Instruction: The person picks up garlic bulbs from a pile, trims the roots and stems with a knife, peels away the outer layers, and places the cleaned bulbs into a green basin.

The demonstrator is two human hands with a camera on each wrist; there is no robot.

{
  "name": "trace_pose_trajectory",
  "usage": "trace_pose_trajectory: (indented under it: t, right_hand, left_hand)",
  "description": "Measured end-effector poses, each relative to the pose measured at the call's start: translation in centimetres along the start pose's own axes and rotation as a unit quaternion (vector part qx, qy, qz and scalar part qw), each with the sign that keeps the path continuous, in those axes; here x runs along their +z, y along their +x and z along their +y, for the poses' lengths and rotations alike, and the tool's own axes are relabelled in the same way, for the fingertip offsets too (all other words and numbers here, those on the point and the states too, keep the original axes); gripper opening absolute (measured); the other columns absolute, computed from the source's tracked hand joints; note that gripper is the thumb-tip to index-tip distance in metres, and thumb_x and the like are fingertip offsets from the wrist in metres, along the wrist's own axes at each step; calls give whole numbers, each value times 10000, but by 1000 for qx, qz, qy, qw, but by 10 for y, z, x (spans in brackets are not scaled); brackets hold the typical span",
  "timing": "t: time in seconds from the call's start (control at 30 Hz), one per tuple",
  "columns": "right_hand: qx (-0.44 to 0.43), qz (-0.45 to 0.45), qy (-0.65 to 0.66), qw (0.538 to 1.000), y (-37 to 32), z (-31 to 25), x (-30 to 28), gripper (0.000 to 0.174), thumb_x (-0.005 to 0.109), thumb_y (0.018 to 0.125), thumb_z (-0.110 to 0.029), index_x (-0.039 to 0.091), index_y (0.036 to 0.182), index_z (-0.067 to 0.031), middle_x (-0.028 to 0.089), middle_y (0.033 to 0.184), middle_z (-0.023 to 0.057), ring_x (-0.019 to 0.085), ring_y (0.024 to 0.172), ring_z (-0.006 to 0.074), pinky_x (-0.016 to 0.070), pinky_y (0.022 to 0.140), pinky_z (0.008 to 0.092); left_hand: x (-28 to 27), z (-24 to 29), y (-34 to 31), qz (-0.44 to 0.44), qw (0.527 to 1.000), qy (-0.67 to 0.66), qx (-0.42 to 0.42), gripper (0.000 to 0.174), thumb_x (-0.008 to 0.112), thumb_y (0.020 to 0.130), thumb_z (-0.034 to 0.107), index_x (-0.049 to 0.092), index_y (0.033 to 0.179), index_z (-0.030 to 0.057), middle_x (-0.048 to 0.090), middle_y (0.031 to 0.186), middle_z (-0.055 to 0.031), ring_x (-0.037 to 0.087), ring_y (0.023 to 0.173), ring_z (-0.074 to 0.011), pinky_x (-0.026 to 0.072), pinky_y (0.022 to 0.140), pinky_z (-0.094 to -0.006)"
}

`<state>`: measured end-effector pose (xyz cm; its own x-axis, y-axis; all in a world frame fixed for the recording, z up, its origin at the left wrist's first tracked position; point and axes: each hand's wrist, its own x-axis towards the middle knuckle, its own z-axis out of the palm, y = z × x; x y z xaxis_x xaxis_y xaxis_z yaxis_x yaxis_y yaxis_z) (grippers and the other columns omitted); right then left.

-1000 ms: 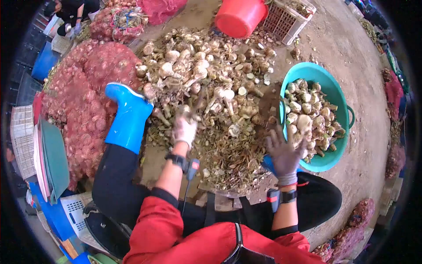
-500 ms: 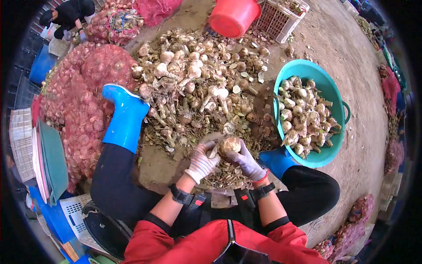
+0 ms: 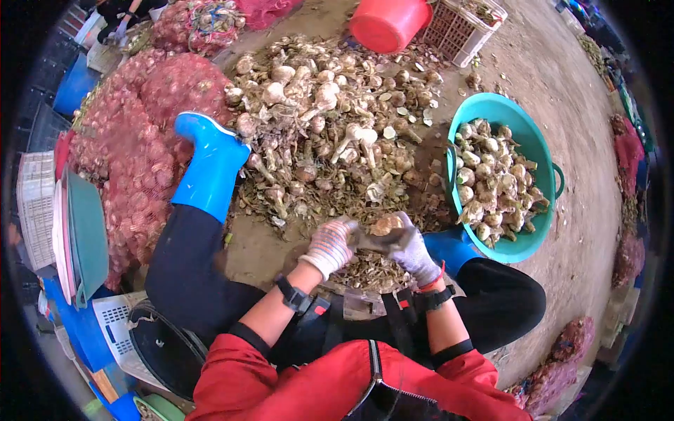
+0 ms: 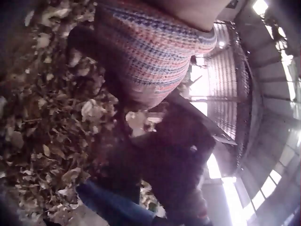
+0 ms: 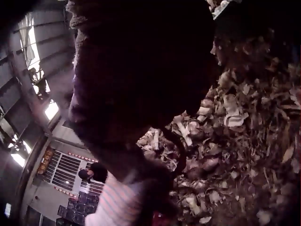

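fingers (image 3: pixel 407 237) of the right hand (image 3: pixel 415 254) curl round a garlic bulb (image 3: pixel 387 225) from its right side. the left hand (image 3: pixel 328 247) has its fingers closed on a dark strip (image 3: pixel 366 241) (stalk or blade, cannot tell) that runs from that glove to the bulb. long axis lies roughly left-right across the lap with the bulb end toward the right hand, which is the nearer one. the bulb sits between both gloves above the trimmings (image 3: pixel 365 272), teal basin (image 3: pixel 537 140) off to the right; wrist views are too dark to show the grip.
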<state>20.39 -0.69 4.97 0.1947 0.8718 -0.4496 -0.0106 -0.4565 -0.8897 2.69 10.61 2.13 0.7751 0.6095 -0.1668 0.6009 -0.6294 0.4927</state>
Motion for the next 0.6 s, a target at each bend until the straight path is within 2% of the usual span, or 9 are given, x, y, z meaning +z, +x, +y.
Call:
trace_pose_trajectory:
  t: [0.13,0.27,0.3,0.37,0.4,0.43,0.5,0.57,0.6]
  right_hand:
    - [-194,76,14,978,-8,-12,19,624,752,562,-264,476,1071,-30,609,889,128,595,783,187,478,704,300]
    - [-212,84,-378,897,-1,-25,17,899,763,562,-424,367,1290,-74,331,1316,200,272,1238,354,204,1015,456]
    - [-180,105,-276,938,0,-13,19,947,729,613,-456,275,1353,-78,206,1387,193,164,1298,322,155,1047,441]
    - [0,101,161,982,7,0,26,825,683,703,-405,281,1331,-50,357,1306,149,362,1199,276,336,963,429]
    - [166,21,390,906,4,-12,23,752,671,733,-368,315,1306,-36,433,1253,129,460,1129,255,413,912,397]
    - [200,10,385,901,4,-4,24,554,654,758,-253,432,1209,-19,563,1060,71,579,883,160,491,728,287]
    - [110,37,233,966,9,4,24,471,645,751,-204,480,1149,-14,576,1000,52,566,829,124,480,700,261]
    - [4,88,127,988,2,-4,24,331,620,720,-107,561,1028,1,583,909,24,518,735,64,454,641,236]
    - [7,75,85,994,8,18,17,346,633,704,-111,554,1020,8,577,925,24,515,753,64,452,648,234]
  left_hand:
    - [-7,-44,7,-111,931,-146,-316,295,606,694,117,653,981,165,652,797,-86,628,749,-274,502,704,-346]
    - [6,-30,-11,-35,898,-421,127,167,499,764,67,595,900,53,625,802,-73,588,728,-277,469,666,-329]
    - [7,-19,-10,-28,909,-415,33,162,515,751,49,597,891,48,624,780,-58,590,724,-249,469,664,-316]
    - [-4,16,-1,25,821,-562,-98,207,590,693,16,600,899,27,617,810,-20,588,772,-146,470,675,-273]
    - [-3,19,2,-36,791,-590,-157,243,637,647,11,600,888,10,594,800,8,566,781,-95,469,672,-266]
    - [-3,21,0,-23,825,-547,-142,258,629,651,21,603,908,25,608,827,-17,585,793,-127,477,686,-279]
    - [-11,25,2,-17,855,-502,-131,274,622,655,31,606,928,39,622,853,-42,603,805,-158,485,701,-292]
    - [-15,16,8,-19,992,-100,-71,298,600,668,57,613,964,86,624,952,-122,609,870,-256,488,772,-336]
    - [-15,7,7,-25,973,-184,-139,329,587,672,75,613,995,132,572,1058,-170,573,937,-319,471,824,-364]
